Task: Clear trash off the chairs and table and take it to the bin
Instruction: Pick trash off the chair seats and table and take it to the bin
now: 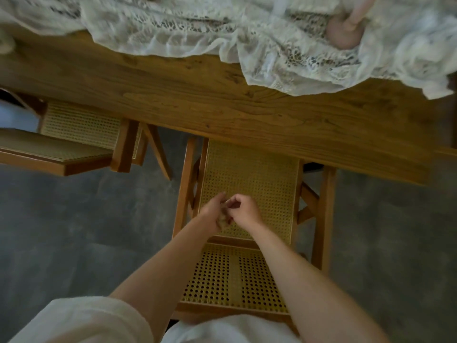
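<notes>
Both my hands meet over the cane seat of a wooden chair (262, 174) pushed under the table (222, 105). My left hand (214, 214) is curled around a small brownish scrap of trash (223, 219), only partly visible between the fingers. My right hand (244, 210) is closed, its fingertips pinched against the same spot; what it holds is hidden. The rest of the seat looks bare. The chair's cane backrest (232, 276) is right below my forearms.
A second cane chair (81, 134) stands at the left, also tucked under the table. A white lace cloth (284, 45) covers the table's far side, with a pink object (346, 30) on it at the right. The floor is grey. No bin is in view.
</notes>
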A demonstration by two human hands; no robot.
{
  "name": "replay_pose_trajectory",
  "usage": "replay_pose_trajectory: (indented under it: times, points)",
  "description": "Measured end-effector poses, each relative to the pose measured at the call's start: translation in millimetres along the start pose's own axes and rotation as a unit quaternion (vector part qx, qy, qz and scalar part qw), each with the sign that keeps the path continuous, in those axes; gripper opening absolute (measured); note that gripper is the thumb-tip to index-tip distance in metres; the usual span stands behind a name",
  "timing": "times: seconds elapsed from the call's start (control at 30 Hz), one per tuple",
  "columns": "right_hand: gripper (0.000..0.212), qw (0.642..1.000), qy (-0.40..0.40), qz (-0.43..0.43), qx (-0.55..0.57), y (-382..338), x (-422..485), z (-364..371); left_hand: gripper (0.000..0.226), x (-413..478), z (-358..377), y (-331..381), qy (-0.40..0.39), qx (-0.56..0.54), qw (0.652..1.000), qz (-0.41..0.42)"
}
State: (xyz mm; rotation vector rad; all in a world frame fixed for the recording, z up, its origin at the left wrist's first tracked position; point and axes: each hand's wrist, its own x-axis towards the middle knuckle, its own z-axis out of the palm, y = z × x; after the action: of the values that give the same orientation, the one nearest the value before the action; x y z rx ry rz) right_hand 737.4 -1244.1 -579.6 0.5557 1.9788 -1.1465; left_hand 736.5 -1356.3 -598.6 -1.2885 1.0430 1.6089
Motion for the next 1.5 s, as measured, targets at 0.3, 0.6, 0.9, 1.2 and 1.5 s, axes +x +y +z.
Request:
replay_pose_trajectory:
  times: [0.3, 0.6, 0.9, 1.2, 1.5]
  points:
    - [0.023, 0.994, 0.057, -0.017, -0.091, -11, -73, -9, 0.022, -64, -2, -36, 0.025, 0.086, 0.993, 0.083]
    - [0.021, 0.998, 0.017, -0.021, -0.049, 40, -152, -35, 0.012, -119, -7, -100, 0.065, 0.078, 0.980, 0.172]
    - [0.020, 0.987, 0.024, 0.007, 0.160, 150, -241, -52, 0.032, -172, -7, -230, 0.006, -0.052, 0.988, 0.144]
    - [0.032, 0.905, -0.009, 0.173, 0.389, 207, -279, -27, 0.037, -182, -50, -295, 0.033, -0.192, 0.976, 0.094]
    - [0.053, 0.712, 0.075, 0.193, 0.671, 197, -256, -14, 0.028, -159, -63, -248, 0.073, -0.287, 0.950, 0.102]
